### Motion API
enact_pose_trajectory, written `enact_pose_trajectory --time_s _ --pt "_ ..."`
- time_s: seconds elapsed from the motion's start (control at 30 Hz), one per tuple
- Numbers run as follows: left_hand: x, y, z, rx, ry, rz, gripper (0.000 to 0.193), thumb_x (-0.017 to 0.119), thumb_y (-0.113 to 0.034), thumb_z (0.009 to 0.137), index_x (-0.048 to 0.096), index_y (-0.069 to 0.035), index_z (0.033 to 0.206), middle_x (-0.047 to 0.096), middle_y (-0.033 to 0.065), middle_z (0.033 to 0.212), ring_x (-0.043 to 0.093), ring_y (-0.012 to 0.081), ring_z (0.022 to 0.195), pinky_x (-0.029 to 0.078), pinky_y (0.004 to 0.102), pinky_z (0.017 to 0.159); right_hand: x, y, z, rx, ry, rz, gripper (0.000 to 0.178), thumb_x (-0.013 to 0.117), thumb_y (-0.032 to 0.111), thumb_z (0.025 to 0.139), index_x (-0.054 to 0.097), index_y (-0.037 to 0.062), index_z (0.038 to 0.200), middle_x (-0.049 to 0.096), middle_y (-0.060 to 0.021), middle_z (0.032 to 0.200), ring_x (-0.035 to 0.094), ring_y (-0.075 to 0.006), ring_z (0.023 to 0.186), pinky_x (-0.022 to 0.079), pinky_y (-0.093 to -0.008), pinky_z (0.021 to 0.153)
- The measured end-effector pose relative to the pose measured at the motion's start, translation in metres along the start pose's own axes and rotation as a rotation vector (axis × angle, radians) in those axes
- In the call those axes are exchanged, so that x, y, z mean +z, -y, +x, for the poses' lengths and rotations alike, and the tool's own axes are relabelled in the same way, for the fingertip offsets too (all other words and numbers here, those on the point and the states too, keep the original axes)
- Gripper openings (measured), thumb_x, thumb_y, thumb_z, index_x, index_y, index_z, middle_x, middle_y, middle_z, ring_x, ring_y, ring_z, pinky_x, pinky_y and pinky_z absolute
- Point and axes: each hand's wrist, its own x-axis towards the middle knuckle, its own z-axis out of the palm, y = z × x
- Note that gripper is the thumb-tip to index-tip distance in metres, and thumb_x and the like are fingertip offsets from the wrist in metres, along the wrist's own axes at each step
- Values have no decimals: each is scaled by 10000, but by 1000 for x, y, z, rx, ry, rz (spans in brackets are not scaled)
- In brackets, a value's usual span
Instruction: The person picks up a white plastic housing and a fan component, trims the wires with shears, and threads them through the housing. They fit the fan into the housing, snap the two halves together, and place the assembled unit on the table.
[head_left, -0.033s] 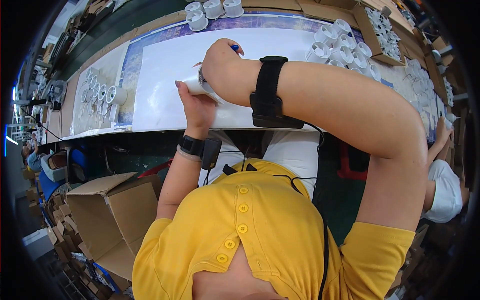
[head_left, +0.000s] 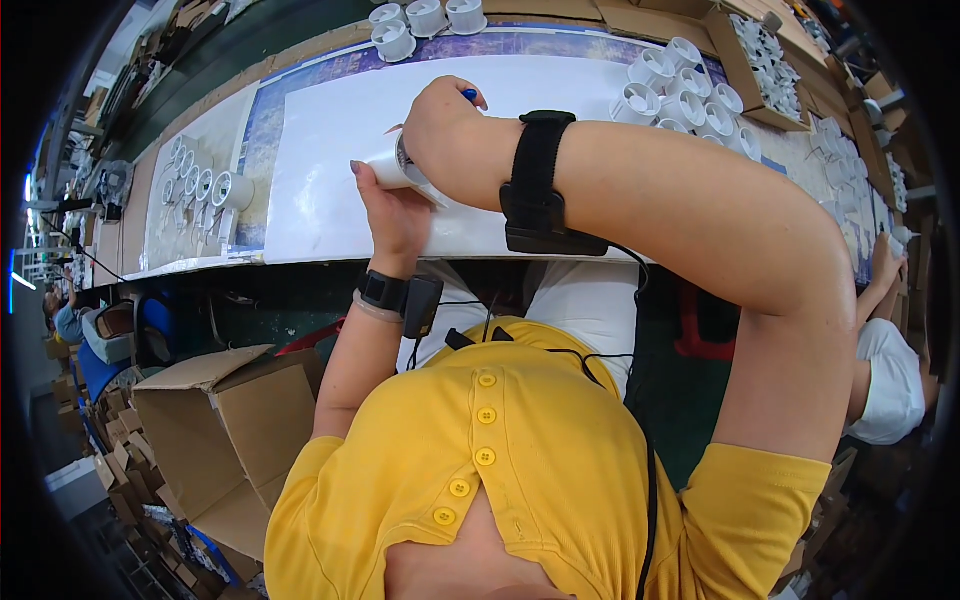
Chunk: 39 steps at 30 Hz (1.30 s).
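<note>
A white cylindrical housing [head_left: 384,172] lies tilted over the white sheet on the table, its dark-looking open end turned toward my right hand. My left hand [head_left: 397,218] is closed around the housing from below, thumb up along its left side. Bent over that open end, my right hand [head_left: 440,125] has its fingers curled. A blue-ended tool [head_left: 469,95] pokes out between thumb and fingers of the right hand; the rest of it is hidden, so its kind cannot be made out. The back of the right hand covers where the tool meets the housing.
White round housings [head_left: 685,108] cluster at the right, several more [head_left: 394,42] at the far edge, and another group [head_left: 233,190] at the left. A cardboard tray [head_left: 768,75] holds small white parts. An open carton [head_left: 235,425] stands lower left. Another person's arm [head_left: 882,270] is at far right.
</note>
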Motion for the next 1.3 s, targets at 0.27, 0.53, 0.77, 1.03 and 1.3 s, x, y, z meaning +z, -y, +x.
enact_pose_trajectory --time_s 0.27,0.53,0.77,1.03,1.3 --pt "6 -2 -1 -22 -60 -23 662 223 -617 949 450 -92 1281 531 87 1273 450 244 1232 316 408 1058 7 -4 13 -34 -71 139 243 688 282 684 695 134 877 620 -15 718 586 -205 613 440 -354 488" --pt "4 -3 -1 -15 -61 -40 644 229 -599 951 454 -94 1282 535 85 1278 464 243 1225 327 411 1054 3 -3 -6 -46 -121 -74 253 723 223 669 711 155 912 657 -6 766 631 -199 672 497 -324 547" --pt "-1 -1 2 21 -33 -45 637 239 -587 955 462 -84 1277 539 88 1278 476 245 1221 346 403 1044 5 -1 -3 -27 -94 16 267 723 221 665 714 149 923 668 -12 790 644 -197 700 507 -337 563" --pt "2 -4 1 5 -56 -50 629 223 -570 962 475 -87 1277 545 90 1271 495 253 1203 367 410 1030 3 -1 7 -17 -32 256 254 707 216 671 721 123 907 688 -39 830 665 -215 735 521 -356 595" --pt "2 -10 4 -82 -90 -199 633 240 -569 925 514 -95 1241 584 77 1167 533 251 1084 423 443 935 14 -21 -17 39 -275 422 242 624 180 669 715 47 848 692 -143 828 672 -299 740 523 -373 604"
